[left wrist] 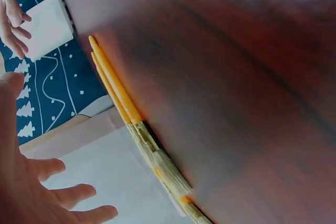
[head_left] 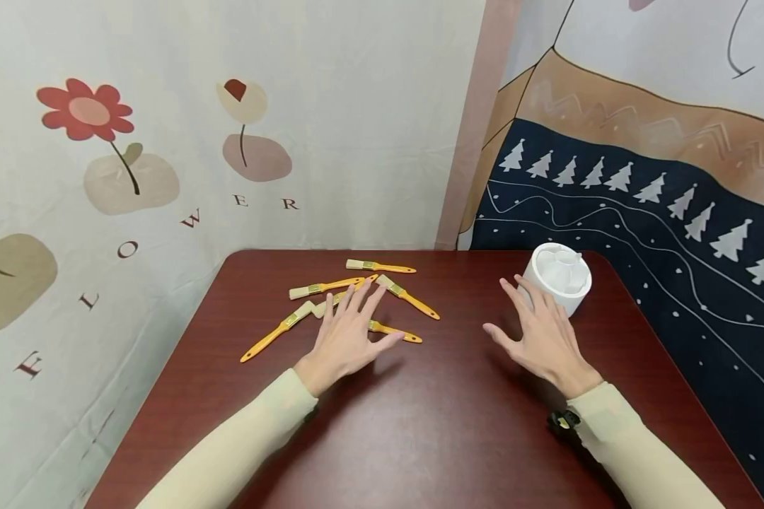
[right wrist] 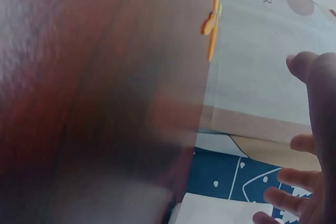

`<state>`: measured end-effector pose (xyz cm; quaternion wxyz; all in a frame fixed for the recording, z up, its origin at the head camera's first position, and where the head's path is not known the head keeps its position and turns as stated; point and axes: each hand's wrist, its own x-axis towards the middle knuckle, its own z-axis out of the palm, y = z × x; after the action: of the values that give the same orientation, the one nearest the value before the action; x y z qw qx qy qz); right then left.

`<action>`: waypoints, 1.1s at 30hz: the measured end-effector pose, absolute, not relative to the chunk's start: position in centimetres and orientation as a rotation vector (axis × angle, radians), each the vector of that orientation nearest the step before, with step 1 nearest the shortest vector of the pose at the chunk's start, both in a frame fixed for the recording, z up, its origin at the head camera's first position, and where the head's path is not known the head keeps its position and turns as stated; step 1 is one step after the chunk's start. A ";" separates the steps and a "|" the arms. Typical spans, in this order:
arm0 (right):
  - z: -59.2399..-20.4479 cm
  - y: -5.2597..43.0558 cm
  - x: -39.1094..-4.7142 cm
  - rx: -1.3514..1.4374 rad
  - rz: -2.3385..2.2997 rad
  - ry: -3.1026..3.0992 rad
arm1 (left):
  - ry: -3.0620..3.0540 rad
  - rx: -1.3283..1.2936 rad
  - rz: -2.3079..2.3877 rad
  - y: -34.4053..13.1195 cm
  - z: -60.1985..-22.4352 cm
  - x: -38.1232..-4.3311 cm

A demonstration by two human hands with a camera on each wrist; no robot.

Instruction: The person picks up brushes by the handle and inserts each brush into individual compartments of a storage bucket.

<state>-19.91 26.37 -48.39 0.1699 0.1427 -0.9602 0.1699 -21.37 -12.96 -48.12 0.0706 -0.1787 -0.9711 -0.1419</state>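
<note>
My left hand hovers with spread fingers over several flat paintbrushes with yellow handles and pale bristles, touching none that I can make out. One brush lies to its left, another to its right, and a third farthest back. Part of the pile is hidden beneath the fingers. Also spread and holding nothing, my right hand is in front of a round white holder with inner dividers. In the left wrist view, brushes lie side on below the raised left hand.
The dark red-brown table has rounded far corners. Right behind it hangs a pale cloth with flower prints, and to the right a navy cloth with white trees. A dark wrist strap shows at the right sleeve.
</note>
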 end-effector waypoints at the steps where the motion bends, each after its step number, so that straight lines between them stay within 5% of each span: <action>1: -48.4 26.5 -20.0 0.408 0.488 -2.707 | -2.911 -0.549 -0.444 -12.8 -48.1 -21.5; 33: -46.6 31.1 -22.9 0.126 0.629 -2.418 | -2.670 -0.770 -0.866 -4.5 -46.9 -25.6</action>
<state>-22.92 31.06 -46.62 0.3147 0.0478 -0.9174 0.2387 -25.58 -4.49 -46.88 0.1153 -0.2627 -0.9112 -0.2956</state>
